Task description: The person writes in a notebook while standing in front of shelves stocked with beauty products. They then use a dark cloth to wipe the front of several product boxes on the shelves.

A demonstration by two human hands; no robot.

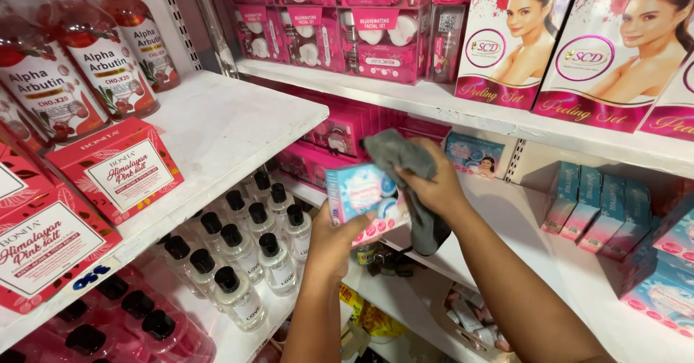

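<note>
At the upper left of the frame, clear bottles with red liquid (87, 59) stand on a white shelf (224, 128), and red and white boxes (119, 168) lie in front of them at the left edge. Below this shelf, in the lower left, small clear bottles with black caps (246, 251) stand in rows. In the middle of the frame the left hand (334, 241) comes up from the bottom and its grip is closed around a small light blue and pink box (361, 197), with the thumb on the front face. Just to the right, the right hand (434, 186) is closed on a grey cloth (405, 160), which is pressed on the top of the small box and hangs down behind the hand. Behind the hands, pink packages (340, 135) fill the middle shelf. At the upper right, large pink and white boxes (571, 45) stand on the top shelf. At the right edge, teal boxes (600, 207) stand in a row on a lower shelf.
</note>
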